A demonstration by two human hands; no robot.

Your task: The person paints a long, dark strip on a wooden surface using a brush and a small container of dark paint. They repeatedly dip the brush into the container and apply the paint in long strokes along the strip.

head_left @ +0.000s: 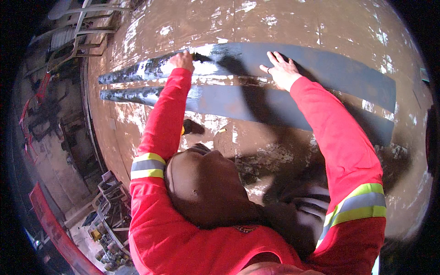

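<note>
Head view: brown paint-flecked bench [275, 18] carries two long dark-grey flat metal strips [321, 68]. On upper strip, right hand [283, 69] lies flat, fingers released; left hand [182, 60] clenched on small dark tool [200, 57]. Risk: wet sheen under tool, strip may slide if right hand eases.

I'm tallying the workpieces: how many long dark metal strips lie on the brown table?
2. The upper long dark metal strip lies under both hands, left hand and right hand. The lower dark metal strip lies parallel, nearer the person, partly hidden by the red sleeves.
</note>
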